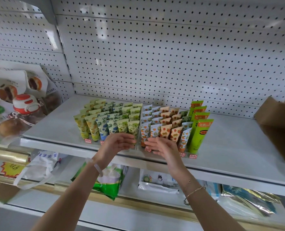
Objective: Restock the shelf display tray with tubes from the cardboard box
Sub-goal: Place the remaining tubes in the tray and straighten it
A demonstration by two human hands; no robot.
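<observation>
The clear plastic display tray (195, 153) on the white metal shelf (230, 144) is seen packed with upright printed tubes (103, 125), ranked front to back. No open slot can be made out, so restocking is judged nearly finished. The brown cardboard box (275, 117) is stood at the shelf's right end, its contents hidden. The left hand (117, 143) is laid against the front light-green tube (133, 129); whether its grip pinches that tube cannot be told. The right hand (161, 146) is held at the tray front, grip loosely spread, nothing held. Only straightening appears left.
</observation>
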